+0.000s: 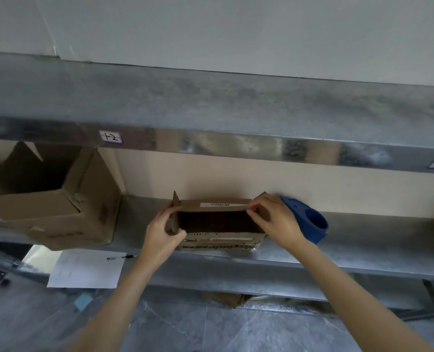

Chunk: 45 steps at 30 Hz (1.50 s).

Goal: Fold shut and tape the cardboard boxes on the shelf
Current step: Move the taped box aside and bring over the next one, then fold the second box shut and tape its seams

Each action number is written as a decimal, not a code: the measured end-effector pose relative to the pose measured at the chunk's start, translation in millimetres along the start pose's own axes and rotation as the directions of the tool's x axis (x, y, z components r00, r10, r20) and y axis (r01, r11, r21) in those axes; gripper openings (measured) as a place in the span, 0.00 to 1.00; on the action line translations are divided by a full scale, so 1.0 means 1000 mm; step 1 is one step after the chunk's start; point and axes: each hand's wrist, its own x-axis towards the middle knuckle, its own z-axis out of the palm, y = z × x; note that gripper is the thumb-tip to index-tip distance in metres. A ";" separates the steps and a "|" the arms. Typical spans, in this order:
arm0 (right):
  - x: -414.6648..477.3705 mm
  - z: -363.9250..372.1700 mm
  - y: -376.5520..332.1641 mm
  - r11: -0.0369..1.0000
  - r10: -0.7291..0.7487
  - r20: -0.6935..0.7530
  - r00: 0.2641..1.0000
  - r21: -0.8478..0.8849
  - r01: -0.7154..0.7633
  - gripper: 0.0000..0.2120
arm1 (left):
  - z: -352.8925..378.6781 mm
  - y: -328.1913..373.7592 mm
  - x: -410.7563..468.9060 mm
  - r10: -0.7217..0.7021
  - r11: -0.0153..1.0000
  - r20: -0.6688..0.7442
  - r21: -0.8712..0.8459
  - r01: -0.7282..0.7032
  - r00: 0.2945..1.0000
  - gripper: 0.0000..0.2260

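Observation:
A small open cardboard box [221, 240] sits on the metal shelf [363, 252] in front of me, its dark inside showing. My left hand [161, 231] grips the box's left side flap. My right hand [274, 219] pinches the right end of the rear flap, which carries a white barcode label. A blue tape dispenser [309, 219] lies on the shelf just right of the box, partly hidden behind my right hand.
A larger open cardboard box [58, 212] stands on the shelf at the left. A sheet of paper [86, 270] and a pen [120, 257] hang at the shelf's front edge. An upper shelf [210, 105] with handwritten labels runs overhead. Grey floor lies below.

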 end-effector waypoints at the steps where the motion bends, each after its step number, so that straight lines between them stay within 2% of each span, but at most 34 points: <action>1: 0.001 -0.004 0.006 1.000 0.027 -0.006 1.000 -0.001 -0.027 0.03 | 0.000 0.000 -0.001 -0.005 1.000 -0.008 -0.005 0.005 1.000 0.24; 4: 0.001 -0.009 0.020 0.996 0.069 -0.022 0.997 -0.063 -0.070 0.03 | -0.001 0.000 -0.003 -0.020 0.999 -0.007 -0.025 0.020 1.000 0.28; 7: 0.001 -0.011 0.028 0.987 0.112 0.045 0.993 -0.125 -0.106 0.06 | -0.002 -0.003 -0.006 -0.019 0.999 0.021 -0.045 0.020 1.000 0.30; 16: 0.008 -0.008 0.028 0.981 0.179 0.256 0.950 0.024 -0.191 0.09 | -0.004 -0.006 -0.017 -0.017 0.996 0.061 -0.092 0.022 0.998 0.33; 23: 0.007 -0.004 0.021 0.983 0.161 0.231 0.960 0.053 -0.177 0.05 | -0.005 -0.008 -0.022 -0.029 0.993 0.085 -0.107 0.038 0.996 0.33; 26: 0.005 -0.007 0.021 0.980 0.163 0.204 0.965 0.082 -0.182 0.17 | -0.005 -0.010 -0.023 -0.030 0.994 0.093 -0.105 0.040 0.995 0.33; 27: 0.005 -0.008 0.020 0.980 0.161 0.199 0.967 0.081 -0.180 0.17 | -0.005 -0.011 -0.023 -0.032 0.994 0.095 -0.102 0.041 0.995 0.33; 31: 0.004 -0.008 0.019 0.989 0.132 0.256 0.958 0.024 -0.143 0.02 | -0.005 -0.012 -0.022 -0.037 0.994 0.097 -0.101 0.047 0.995 0.33; 34: 0.002 -0.005 0.019 0.990 0.138 0.303 0.943 -0.058 -0.126 0.03 | -0.005 -0.009 -0.021 -0.034 0.991 0.104 -0.122 0.047 0.994 0.33; 37: -0.001 -0.006 0.019 0.986 0.162 0.263 0.951 0.002 -0.168 0.07 | -0.006 -0.008 -0.021 -0.028 0.988 0.113 -0.146 0.045 0.993 0.33; 40: -0.001 -0.009 0.018 0.966 0.207 0.220 0.953 0.110 -0.235 0.15 | -0.007 -0.008 -0.021 -0.016 0.992 0.127 -0.122 0.032 0.992 0.34; 45: 0.005 -0.007 0.012 0.963 0.234 0.253 0.939 0.075 -0.260 0.23 | -0.007 -0.007 -0.020 0.069 0.997 0.198 -0.043 -0.061 0.978 0.33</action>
